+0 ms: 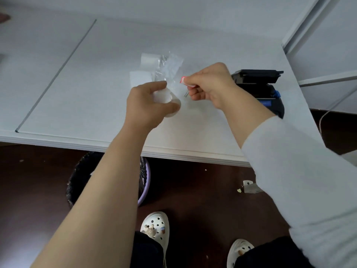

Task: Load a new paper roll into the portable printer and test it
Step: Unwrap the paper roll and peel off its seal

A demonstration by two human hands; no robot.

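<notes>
Fingers of left hand (148, 105) wrapped around paper roll (167, 103); right hand (209, 84) pinching its red-edged strip (183, 80), just left of open printer (259, 88).

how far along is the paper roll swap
Done: the printer sits with its lid open, and a plastic wrapper lies on the table. In hand: the left hand holds the new roll while the right hand pinches a red-edged tab. Left: seating the roll, closing, testing.
</notes>
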